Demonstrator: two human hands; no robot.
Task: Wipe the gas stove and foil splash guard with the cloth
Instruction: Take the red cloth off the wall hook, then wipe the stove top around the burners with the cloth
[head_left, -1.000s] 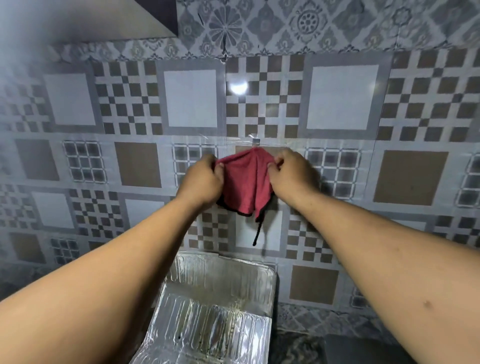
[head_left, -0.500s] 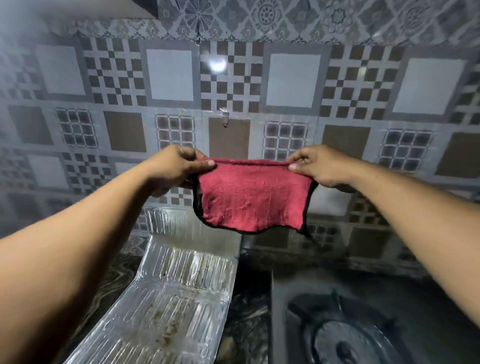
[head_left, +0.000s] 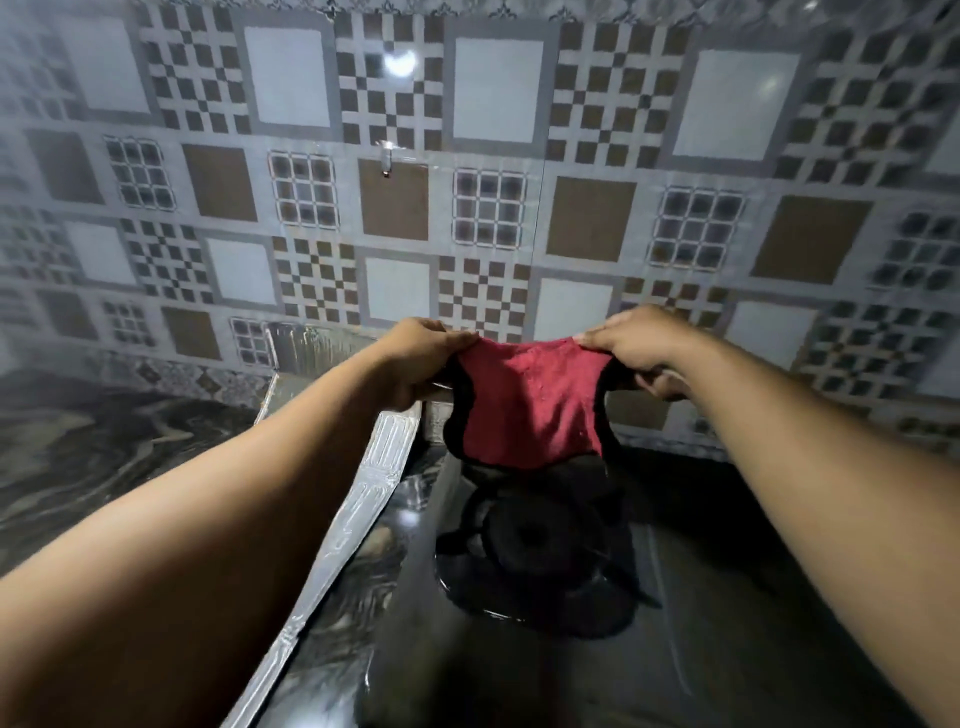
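A red cloth (head_left: 527, 405) with a black hem hangs spread between my two hands, above the back of the gas stove (head_left: 675, 649). My left hand (head_left: 418, 358) pinches its upper left corner and my right hand (head_left: 636, 343) pinches its upper right corner. Below the cloth sits a black burner (head_left: 535, 551) with its pan support on the dark stove top. The foil splash guard (head_left: 358, 514) stands along the stove's left side, partly hidden by my left forearm.
A patterned tile wall (head_left: 493, 208) rises behind the stove, with a small hook (head_left: 385, 156) on it. A marbled countertop (head_left: 78, 441) stretches to the left of the foil guard.
Both hands took the cloth off the wall hook, spread it wide, then lowered it toward the stove. The view tilted down, bringing the burner into sight.
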